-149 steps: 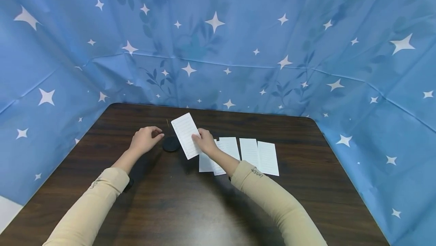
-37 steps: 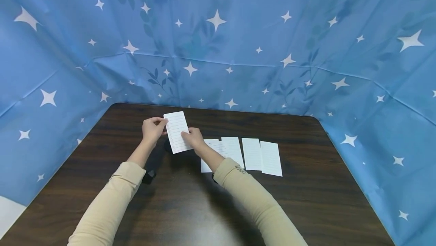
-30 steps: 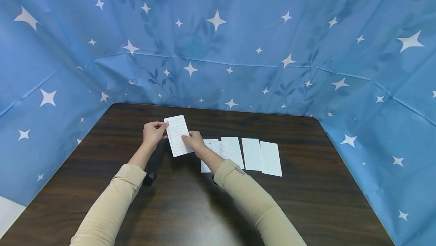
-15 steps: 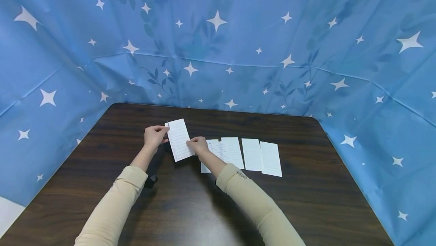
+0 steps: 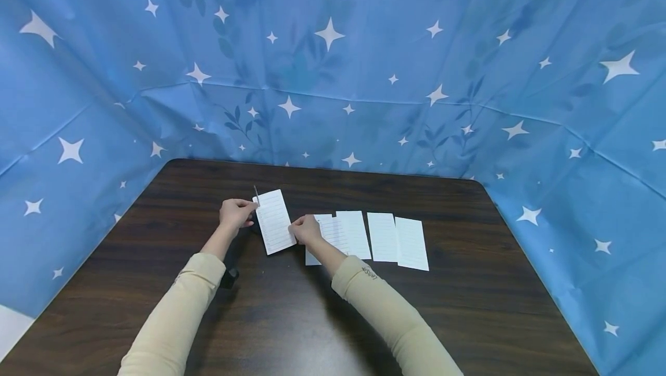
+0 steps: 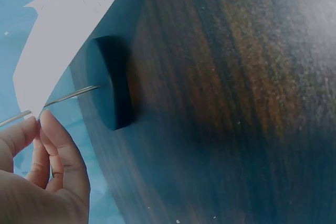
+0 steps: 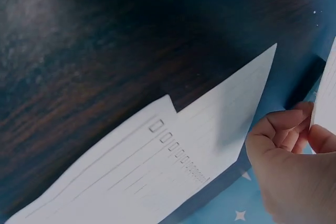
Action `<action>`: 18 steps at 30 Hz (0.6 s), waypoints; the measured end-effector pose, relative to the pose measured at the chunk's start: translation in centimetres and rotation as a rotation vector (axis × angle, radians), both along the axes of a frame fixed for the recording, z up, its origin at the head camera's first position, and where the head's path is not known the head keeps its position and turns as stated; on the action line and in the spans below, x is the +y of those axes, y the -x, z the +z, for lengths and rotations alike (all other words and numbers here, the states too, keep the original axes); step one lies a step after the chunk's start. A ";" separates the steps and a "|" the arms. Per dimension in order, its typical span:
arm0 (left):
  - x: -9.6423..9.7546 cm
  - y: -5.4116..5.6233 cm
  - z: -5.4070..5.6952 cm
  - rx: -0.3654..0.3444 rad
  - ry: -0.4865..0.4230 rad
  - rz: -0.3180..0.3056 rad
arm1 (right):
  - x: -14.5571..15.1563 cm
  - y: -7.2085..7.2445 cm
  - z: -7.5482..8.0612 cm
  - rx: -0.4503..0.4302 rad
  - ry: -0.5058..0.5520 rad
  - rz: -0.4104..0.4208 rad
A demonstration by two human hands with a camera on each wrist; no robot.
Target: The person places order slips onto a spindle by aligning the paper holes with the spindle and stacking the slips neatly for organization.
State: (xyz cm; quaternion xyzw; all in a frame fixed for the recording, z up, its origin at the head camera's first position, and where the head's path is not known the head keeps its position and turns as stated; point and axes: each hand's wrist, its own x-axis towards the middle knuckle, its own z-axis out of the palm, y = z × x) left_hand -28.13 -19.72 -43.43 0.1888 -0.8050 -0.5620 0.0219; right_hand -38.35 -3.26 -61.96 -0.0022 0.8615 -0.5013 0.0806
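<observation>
"Count, left to right?"
"I've got one thin rod [image 6: 68,97] on one black base [image 6: 118,93], one held card [image 5: 274,222] raised between the hands, at least four loose cards [image 5: 382,237] overlapping on the table [image 5: 494,283]."
"Hands?"
"Left hand [image 5: 236,214] pinches its upper left corner at the rod, tips closed. Right hand [image 5: 306,229] pinches its lower right edge, fingers curled."
"Writing?"
"Ruled lines, small boxes [image 7: 166,138]; cuff lettering [image 5: 369,272] I can't read."

Soft glare on the dark tabletop [image 5: 317,330]
</observation>
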 end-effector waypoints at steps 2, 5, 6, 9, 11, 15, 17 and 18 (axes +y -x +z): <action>-0.1 0.1 -0.2 -0.016 0.017 -0.006 | 0.2 -2.5 3.8 -0.017 -0.070 0.032; -0.1 0.1 -0.5 -0.051 0.036 -0.006 | 0.9 -7.8 11.3 0.007 -0.153 0.107; -0.2 0.1 -0.6 -0.061 0.038 -0.002 | 1.2 -9.3 13.4 0.023 -0.176 0.132; -0.3 0.2 -0.8 -0.076 0.055 -0.007 | 1.6 -11.9 16.7 0.112 -0.247 0.188; -0.3 0.3 -1.0 -0.080 0.072 -0.021 | 1.8 -12.6 17.5 0.149 -0.300 0.211; -0.1 0.5 -1.3 -0.100 0.132 -0.053 | 1.9 -12.2 17.1 0.128 -0.392 0.256; 0.0 0.4 -1.4 -0.110 0.167 -0.075 | 2.0 -11.7 16.5 0.113 -0.422 0.269; 0.1 0.4 -1.5 -0.117 0.181 -0.084 | 2.0 -11.6 16.3 0.101 -0.431 0.275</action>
